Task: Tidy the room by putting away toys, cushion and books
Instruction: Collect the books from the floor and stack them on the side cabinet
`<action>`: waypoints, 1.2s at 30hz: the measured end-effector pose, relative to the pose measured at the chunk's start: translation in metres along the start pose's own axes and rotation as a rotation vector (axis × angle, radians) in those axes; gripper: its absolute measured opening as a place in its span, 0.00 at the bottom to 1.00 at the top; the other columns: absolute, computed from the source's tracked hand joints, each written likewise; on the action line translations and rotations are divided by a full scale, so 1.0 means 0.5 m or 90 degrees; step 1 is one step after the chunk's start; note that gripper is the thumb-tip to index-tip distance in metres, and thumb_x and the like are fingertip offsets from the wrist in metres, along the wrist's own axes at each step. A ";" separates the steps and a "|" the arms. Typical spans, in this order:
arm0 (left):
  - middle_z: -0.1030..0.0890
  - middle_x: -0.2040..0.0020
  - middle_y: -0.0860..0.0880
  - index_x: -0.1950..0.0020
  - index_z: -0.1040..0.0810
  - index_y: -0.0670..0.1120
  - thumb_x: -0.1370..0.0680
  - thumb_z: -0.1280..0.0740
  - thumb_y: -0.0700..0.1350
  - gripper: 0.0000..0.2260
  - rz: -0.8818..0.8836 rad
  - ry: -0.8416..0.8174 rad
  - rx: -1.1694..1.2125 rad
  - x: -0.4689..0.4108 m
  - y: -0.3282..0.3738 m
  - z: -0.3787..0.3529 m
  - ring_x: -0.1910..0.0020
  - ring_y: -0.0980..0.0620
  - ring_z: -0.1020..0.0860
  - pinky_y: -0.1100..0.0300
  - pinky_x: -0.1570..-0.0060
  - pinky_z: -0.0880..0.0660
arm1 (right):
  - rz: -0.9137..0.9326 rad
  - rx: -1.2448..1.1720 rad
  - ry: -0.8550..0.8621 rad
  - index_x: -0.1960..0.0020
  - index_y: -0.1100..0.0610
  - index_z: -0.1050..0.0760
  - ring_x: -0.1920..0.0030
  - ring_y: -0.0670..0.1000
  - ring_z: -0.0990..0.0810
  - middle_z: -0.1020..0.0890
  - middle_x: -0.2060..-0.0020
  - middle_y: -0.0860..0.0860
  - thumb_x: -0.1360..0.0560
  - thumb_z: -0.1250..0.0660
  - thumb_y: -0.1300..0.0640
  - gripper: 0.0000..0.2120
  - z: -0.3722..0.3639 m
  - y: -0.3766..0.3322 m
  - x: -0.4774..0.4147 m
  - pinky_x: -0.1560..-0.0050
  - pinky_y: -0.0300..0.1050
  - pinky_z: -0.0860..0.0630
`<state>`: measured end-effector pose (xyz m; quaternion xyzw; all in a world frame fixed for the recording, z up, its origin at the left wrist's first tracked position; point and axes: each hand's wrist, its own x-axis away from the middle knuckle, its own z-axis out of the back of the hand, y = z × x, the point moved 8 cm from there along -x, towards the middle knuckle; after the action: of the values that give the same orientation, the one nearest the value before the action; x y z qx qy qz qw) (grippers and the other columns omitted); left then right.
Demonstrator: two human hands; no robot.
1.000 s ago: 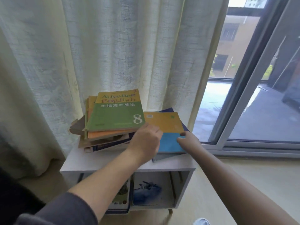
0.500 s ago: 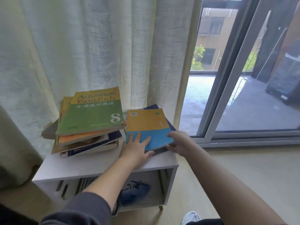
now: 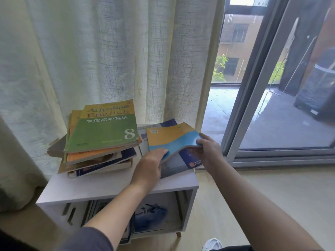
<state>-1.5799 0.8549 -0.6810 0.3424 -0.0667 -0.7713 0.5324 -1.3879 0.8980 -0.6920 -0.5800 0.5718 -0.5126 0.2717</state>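
Right hand is being clamped on the orange-and-blue book centre-frame, seemingly to raise it, while its cover is being steadied by the flat-fingered left hand.

- Curtain, upper left: coarse woven cloth, matt, lets light through.
- Green-and-yellow book, centre left: paper cover, slight sheen, scuffed edges.
- Orange-and-blue book, centre: soft paper cover, smooth, bending.
- Cabinet, lower centre: white board, smooth matt top.
- Window frame, right: grey metal, smooth, with glossy glass.
- Floor, lower right: pale wood look, smooth, low sheen.
- Sleeve, bottom left: grey cloth, matt.
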 end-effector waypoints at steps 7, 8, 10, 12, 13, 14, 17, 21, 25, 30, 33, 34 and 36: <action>0.18 0.50 0.58 0.47 0.19 0.54 0.22 0.33 0.43 0.08 0.100 0.126 0.278 -0.023 0.030 0.090 0.51 0.63 0.22 0.65 0.52 0.28 | 0.070 -0.132 -0.075 0.34 0.62 0.30 0.61 0.57 0.14 0.20 0.47 0.63 0.19 0.42 0.66 0.14 -0.014 -0.119 0.071 0.62 0.44 0.18; 0.18 0.54 0.57 0.49 0.20 0.54 0.21 0.34 0.45 0.06 0.105 0.145 0.298 -0.030 0.042 0.107 0.54 0.60 0.22 0.61 0.56 0.27 | 0.089 -0.123 -0.075 0.35 0.63 0.29 0.58 0.57 0.14 0.19 0.47 0.64 0.18 0.42 0.63 0.13 -0.013 -0.135 0.078 0.61 0.45 0.17; 0.18 0.58 0.50 0.52 0.21 0.46 0.20 0.36 0.44 0.05 0.107 0.192 0.321 -0.051 0.075 0.142 0.57 0.50 0.22 0.55 0.57 0.27 | 0.132 -0.100 -0.060 0.37 0.64 0.27 0.56 0.57 0.15 0.16 0.52 0.62 0.18 0.41 0.56 0.15 -0.006 -0.163 0.092 0.56 0.47 0.17; 0.21 0.60 0.45 0.53 0.25 0.41 0.20 0.38 0.43 0.07 0.094 0.239 0.314 -0.070 0.114 0.183 0.61 0.47 0.24 0.57 0.62 0.29 | 0.171 -0.032 -0.046 0.39 0.62 0.25 0.54 0.56 0.16 0.16 0.56 0.58 0.19 0.42 0.46 0.21 -0.003 -0.185 0.109 0.52 0.49 0.18; 0.22 0.63 0.45 0.54 0.26 0.40 0.19 0.38 0.43 0.08 0.086 0.250 0.302 -0.076 0.133 0.200 0.64 0.49 0.26 0.60 0.65 0.32 | 0.192 0.038 -0.040 0.40 0.59 0.25 0.54 0.55 0.17 0.16 0.57 0.56 0.20 0.43 0.41 0.23 -0.001 -0.194 0.120 0.52 0.48 0.19; 0.24 0.64 0.47 0.55 0.27 0.41 0.19 0.39 0.43 0.08 0.078 0.259 0.293 -0.078 0.149 0.218 0.66 0.52 0.28 0.63 0.68 0.33 | 0.213 0.121 -0.035 0.41 0.56 0.26 0.54 0.53 0.18 0.18 0.58 0.54 0.21 0.44 0.38 0.24 -0.001 -0.200 0.133 0.53 0.46 0.20; 0.26 0.65 0.50 0.56 0.28 0.43 0.18 0.40 0.43 0.08 0.107 0.294 0.313 -0.072 0.154 0.265 0.68 0.59 0.30 0.68 0.69 0.34 | 0.239 0.309 -0.052 0.46 0.52 0.24 0.58 0.46 0.21 0.19 0.58 0.45 0.23 0.40 0.38 0.18 0.002 -0.185 0.168 0.56 0.40 0.25; 0.22 0.61 0.48 0.57 0.27 0.46 0.19 0.40 0.45 0.08 0.235 0.356 0.382 -0.067 0.108 0.328 0.61 0.50 0.23 0.55 0.60 0.27 | 0.107 0.307 -0.232 0.43 0.56 0.23 0.52 0.52 0.15 0.15 0.50 0.52 0.24 0.32 0.48 0.14 -0.021 -0.088 0.198 0.49 0.50 0.18; 0.18 0.51 0.45 0.52 0.24 0.49 0.21 0.35 0.46 0.03 0.378 0.242 0.517 -0.051 0.026 0.316 0.55 0.45 0.18 0.48 0.53 0.20 | 0.124 0.249 -0.244 0.41 0.58 0.24 0.49 0.57 0.16 0.15 0.48 0.56 0.22 0.34 0.55 0.12 -0.052 -0.071 0.208 0.48 0.55 0.19; 0.20 0.48 0.46 0.43 0.27 0.46 0.19 0.39 0.42 0.06 0.432 0.076 0.498 0.034 -0.035 0.266 0.56 0.49 0.20 0.55 0.59 0.23 | 0.043 0.228 -0.179 0.44 0.55 0.24 0.56 0.54 0.16 0.15 0.54 0.53 0.21 0.34 0.54 0.08 -0.155 -0.068 0.182 0.57 0.50 0.18; 0.20 0.47 0.46 0.40 0.26 0.45 0.18 0.40 0.41 0.09 0.458 0.155 0.426 0.042 -0.092 0.311 0.55 0.50 0.22 0.56 0.56 0.26 | -0.015 0.244 -0.216 0.41 0.59 0.26 0.57 0.53 0.17 0.17 0.53 0.54 0.22 0.34 0.60 0.10 -0.229 -0.040 0.176 0.61 0.47 0.18; 0.20 0.45 0.45 0.40 0.26 0.45 0.19 0.40 0.42 0.09 0.476 0.177 0.405 0.044 -0.118 0.328 0.53 0.48 0.22 0.55 0.54 0.26 | -0.031 0.256 -0.234 0.39 0.59 0.27 0.56 0.54 0.16 0.17 0.51 0.55 0.21 0.35 0.61 0.12 -0.256 -0.025 0.172 0.61 0.48 0.18; 0.21 0.42 0.44 0.38 0.26 0.43 0.19 0.40 0.42 0.11 0.505 0.219 0.326 0.036 -0.161 0.363 0.51 0.47 0.23 0.56 0.54 0.28 | -0.022 0.294 -0.260 0.38 0.61 0.30 0.60 0.54 0.15 0.18 0.52 0.57 0.20 0.37 0.60 0.12 -0.302 -0.011 0.160 0.65 0.46 0.18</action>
<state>-1.7546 0.8260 -0.5896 0.5327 -0.2901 -0.4004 0.6868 -1.5369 0.8645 -0.6149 -0.6036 0.3636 -0.5065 0.4970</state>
